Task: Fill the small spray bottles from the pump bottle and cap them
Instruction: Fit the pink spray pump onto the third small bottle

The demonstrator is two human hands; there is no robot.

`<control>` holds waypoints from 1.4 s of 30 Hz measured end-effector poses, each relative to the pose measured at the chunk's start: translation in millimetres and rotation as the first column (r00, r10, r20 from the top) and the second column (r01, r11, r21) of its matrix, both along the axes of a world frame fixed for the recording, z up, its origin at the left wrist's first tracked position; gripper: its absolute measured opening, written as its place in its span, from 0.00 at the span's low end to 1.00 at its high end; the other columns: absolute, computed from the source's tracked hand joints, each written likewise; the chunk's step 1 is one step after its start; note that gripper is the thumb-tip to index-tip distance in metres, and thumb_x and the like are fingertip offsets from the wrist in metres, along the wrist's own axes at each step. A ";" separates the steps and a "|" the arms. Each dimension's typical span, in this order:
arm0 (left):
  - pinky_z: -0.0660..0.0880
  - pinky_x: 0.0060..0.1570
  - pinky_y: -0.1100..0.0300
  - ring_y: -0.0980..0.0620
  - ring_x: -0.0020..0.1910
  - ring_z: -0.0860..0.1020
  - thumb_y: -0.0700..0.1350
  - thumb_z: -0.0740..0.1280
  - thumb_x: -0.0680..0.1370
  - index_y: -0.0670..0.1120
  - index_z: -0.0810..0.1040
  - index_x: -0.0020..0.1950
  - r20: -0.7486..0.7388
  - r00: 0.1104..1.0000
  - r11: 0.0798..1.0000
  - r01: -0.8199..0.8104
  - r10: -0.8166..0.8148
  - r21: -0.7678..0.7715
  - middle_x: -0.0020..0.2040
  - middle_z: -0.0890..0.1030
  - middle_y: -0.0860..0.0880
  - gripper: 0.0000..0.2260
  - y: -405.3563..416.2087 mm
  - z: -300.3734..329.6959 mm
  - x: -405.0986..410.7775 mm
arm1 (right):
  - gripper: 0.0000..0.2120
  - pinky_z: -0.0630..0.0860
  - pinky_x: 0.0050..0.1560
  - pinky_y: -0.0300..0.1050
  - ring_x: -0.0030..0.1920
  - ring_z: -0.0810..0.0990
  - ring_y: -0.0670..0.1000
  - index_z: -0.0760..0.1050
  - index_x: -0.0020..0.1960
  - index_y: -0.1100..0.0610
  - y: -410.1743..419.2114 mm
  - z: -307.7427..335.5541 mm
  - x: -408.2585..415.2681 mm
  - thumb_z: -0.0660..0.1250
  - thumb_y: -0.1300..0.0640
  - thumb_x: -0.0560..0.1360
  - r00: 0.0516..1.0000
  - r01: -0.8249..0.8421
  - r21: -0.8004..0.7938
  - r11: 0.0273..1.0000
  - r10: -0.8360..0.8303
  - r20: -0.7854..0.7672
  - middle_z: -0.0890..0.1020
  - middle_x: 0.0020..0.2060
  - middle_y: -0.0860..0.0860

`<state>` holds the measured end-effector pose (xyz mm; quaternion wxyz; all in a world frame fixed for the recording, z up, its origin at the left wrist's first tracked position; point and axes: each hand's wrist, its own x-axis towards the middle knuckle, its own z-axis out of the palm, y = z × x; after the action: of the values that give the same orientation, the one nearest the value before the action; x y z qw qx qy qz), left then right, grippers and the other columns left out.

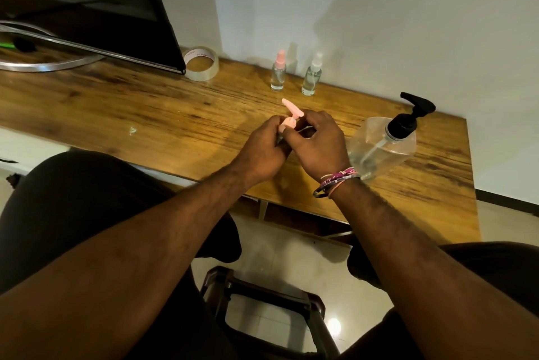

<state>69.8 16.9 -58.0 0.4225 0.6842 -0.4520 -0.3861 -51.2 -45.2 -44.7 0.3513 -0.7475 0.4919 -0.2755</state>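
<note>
While the left hand (264, 146) pinches the pink plastic spray cap (287, 122) and the right hand (316, 144) grips the small clear bottle (303, 133), hold the bottle upright above the wooden surface (145, 103) and thread the cap squarely

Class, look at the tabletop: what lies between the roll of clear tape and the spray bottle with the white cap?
In the head view, the pink-capped spray bottle stands between the tape roll and the white-capped spray bottle; otherwise bare wooden table.
</note>
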 end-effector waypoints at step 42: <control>0.75 0.46 0.72 0.64 0.52 0.80 0.40 0.69 0.83 0.51 0.77 0.67 0.012 1.000 1.000 0.004 -0.005 0.008 0.54 0.82 0.58 0.14 -3.9 8.7 -5.9 | 0.15 0.77 0.49 0.35 0.53 0.81 0.40 0.84 0.60 0.48 2.6 -12.2 -1.5 0.78 0.50 0.74 0.960 0.077 0.112 0.991 -0.104 0.258 0.83 0.55 0.47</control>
<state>63.9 13.1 -49.3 0.4162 0.6871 -0.4546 -0.3847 -52.8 -42.6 -57.0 0.4379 -0.6622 0.4878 -0.3630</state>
